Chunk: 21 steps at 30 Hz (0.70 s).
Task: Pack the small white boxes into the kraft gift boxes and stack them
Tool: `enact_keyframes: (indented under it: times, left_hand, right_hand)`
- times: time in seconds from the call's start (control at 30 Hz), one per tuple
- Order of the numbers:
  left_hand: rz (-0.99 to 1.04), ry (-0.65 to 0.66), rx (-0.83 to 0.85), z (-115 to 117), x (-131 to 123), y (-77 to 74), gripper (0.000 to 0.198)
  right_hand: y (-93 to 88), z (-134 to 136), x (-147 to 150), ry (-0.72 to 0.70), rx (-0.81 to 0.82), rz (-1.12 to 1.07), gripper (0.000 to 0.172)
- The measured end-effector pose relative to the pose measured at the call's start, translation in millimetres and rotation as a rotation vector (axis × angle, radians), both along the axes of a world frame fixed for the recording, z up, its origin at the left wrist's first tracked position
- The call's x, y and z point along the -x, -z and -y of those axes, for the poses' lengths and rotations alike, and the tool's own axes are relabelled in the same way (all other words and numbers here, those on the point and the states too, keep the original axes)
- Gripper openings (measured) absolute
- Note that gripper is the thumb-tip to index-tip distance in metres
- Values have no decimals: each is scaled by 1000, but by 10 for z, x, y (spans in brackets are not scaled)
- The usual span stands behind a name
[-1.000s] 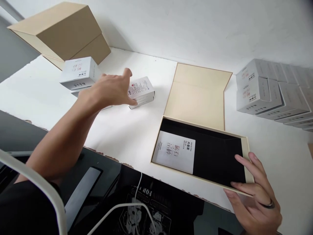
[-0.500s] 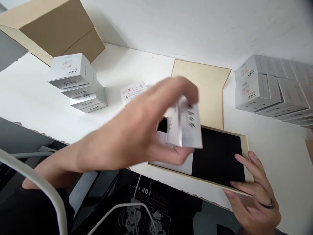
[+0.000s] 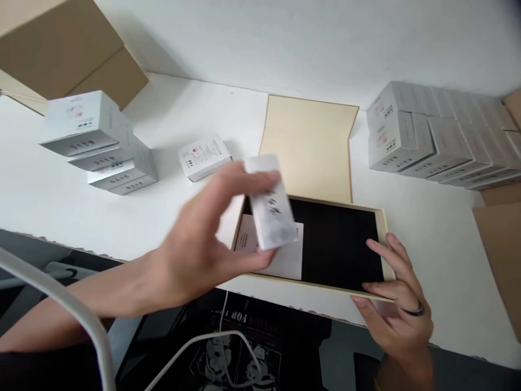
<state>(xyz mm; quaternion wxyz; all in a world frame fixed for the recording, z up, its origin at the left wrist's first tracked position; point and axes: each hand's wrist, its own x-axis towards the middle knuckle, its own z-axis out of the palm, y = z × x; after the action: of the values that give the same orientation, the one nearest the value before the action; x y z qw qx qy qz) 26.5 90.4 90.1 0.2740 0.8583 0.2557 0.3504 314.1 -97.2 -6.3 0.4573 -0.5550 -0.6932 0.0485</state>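
Note:
My left hand [image 3: 203,239] grips a small white carton [image 3: 273,209] with dark lettering, thumb on one end and fingers on the other. The carton is tilted above the left part of a shallow cream gift box [image 3: 380,228] with a black inside. A white printed carton [image 3: 291,258] lies in the left end of that box, partly hidden by my left hand. My right hand [image 3: 401,304] pinches the gift box at its near right corner, fingers over the rim and thumb below. The gift box's cream lid [image 3: 311,146] is folded back toward the wall.
Stacked white cartons [image 3: 106,141] stand at the left, beside a brown cardboard box [image 3: 69,49]. Another white carton [image 3: 205,157] lies near the middle. Rows of white cartons [image 3: 431,130] fill the right back, near brown cardboard [image 3: 500,250]. A white cable [image 3: 203,339] hangs in front.
My left hand has moved left with the carton and turned it, so its lettered side faces up. My right hand still holds the gift box's corner. The whole view has shifted a little.

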Motion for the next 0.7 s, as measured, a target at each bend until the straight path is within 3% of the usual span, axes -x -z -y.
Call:
enact_keyframes:
  times: [0.07,0.17,0.3,0.4,0.5,0.6,0.7]
  left_hand:
    - [83,-5,-31,-46,-27,-13,72]
    - [39,84,-15,-98,-107,-8,73]
    - [54,190,-21,-38,-299,-53,101]
    - [-148,336,-34,64,-496,-215,89]
    - [-418,374,-110,134,-732,-347,73]
    - [-614,441,-115,137,-1001,-297,75]
    - [-723,502,-73,111,-1247,-143,50]
  right_hand:
    - [-6,-11,14,10,-1,1,22]
    - [-11,-29,33,32,-1,20,22]
    - [-12,-35,42,39,-4,15,22]
    - [-9,-26,37,51,0,16,22]
    - [6,-28,40,67,-12,-8,23]
    - [32,-55,50,94,-101,-92,57]
    - [52,-85,50,102,-148,-91,81]
